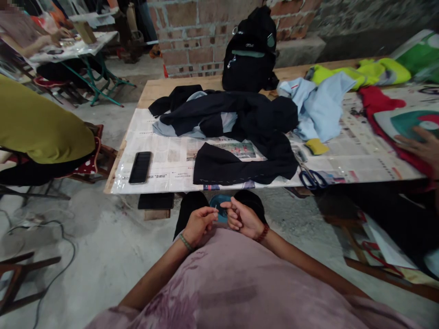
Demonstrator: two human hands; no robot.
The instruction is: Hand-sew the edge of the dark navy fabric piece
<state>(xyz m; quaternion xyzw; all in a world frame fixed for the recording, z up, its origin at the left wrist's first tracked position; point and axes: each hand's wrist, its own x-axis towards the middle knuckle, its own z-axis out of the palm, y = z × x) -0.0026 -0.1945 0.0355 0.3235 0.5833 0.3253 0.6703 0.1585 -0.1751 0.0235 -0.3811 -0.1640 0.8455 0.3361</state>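
- Fingers (209, 211) of the left hand (197, 226): pinched narrow on a thin pale sliver (216, 207), needle-like but too small to be sure.
- Right hand (246, 220) at 3 o'clock of that pinch, just apart: index held out, other fingers curled; cannot tell of anything held, thread too fine to show.
- Step in hand, by the look: readying the sliver above the lap. Next move probably calls for a steady pinch and a small, slow meeting of fingertips.
- Just past the hands at 12 o'clock, between the knees: a blue basin-like thing (214, 201).
- Farther, at 12 to 1: dark garment (260, 109) heaped on the desk (212, 84), pale stitches (236, 181) along a hem by the near edge.
- At 10: phone (140, 167); at 2: scissors (312, 177), handles over the near edge, worth a wide berth.
- Room: tight forward beneath that edge; looser for the left elbow toward 8, over grey floor (103, 237).
- Far out at 2: another person's hand (420, 144).
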